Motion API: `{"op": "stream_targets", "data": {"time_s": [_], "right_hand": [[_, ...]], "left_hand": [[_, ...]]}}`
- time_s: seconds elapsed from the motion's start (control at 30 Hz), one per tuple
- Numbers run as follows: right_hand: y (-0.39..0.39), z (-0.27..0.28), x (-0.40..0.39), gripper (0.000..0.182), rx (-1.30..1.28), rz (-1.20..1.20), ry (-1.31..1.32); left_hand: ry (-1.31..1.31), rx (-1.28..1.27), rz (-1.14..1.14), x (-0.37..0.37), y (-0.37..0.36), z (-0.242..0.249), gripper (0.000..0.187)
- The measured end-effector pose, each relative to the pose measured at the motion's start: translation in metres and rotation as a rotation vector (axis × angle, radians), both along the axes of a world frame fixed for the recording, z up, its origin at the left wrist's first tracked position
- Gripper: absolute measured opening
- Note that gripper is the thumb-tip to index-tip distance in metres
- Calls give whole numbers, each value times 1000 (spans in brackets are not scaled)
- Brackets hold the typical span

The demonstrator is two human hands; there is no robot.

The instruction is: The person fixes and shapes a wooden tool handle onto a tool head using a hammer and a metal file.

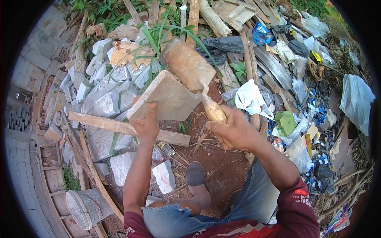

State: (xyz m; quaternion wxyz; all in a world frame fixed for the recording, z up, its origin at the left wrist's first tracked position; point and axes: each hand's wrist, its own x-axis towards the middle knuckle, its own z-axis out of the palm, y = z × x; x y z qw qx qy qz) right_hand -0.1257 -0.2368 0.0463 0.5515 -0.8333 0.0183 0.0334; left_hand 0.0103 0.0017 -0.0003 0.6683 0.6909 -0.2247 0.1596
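Observation:
My left hand (147, 123) holds a flat greyish tile piece (170, 99) by its lower left part, with the thumb on its face and the other fingers mostly hidden behind it. My right hand (236, 129) is wrapped round the worn handle of a trowel (188, 65). The trowel's wide, stained blade points up and to the left, just above the tile. Blade and tile overlap in view near the tile's upper right edge; whether they touch I cannot tell.
Broken pale slabs (107, 105) and a wooden plank (119, 126) lie on the left. A bucket (89, 206) rests at the lower left. Plastic rubbish (301, 139) and boards cover the right. My shoe (195, 173) stands on reddish soil.

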Motion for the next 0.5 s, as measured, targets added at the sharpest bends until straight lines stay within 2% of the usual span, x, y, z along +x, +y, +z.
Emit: {"op": "stream_targets", "data": {"time_s": [0.07,0.13,0.2,0.27,0.37,0.4,0.47,0.5], "right_hand": [[-5,38,-5,39,522,-178,146],[-7,45,-8,33,423,-226,47],[-8,52,-10,29,102,-116,58],[-12,62,-14,29,156,-71,113],[-10,88,-22,36,370,-374,-284],[-2,79,-19,36,368,-367,-269],[21,37,-7,33,345,-674,-633],[31,-2,-8,31,82,-484,-423]], "left_hand": [[24,-4,38,1,1,4,34],[45,-24,35,1,3,2,33],[48,-51,20,4,-3,3,33],[-32,-118,-5,4,-7,3,33],[29,-73,-1,5,-1,-1,34],[42,-74,9,2,0,-1,34],[47,-60,6,1,-1,3,34],[45,-59,1,1,0,2,34]]}}
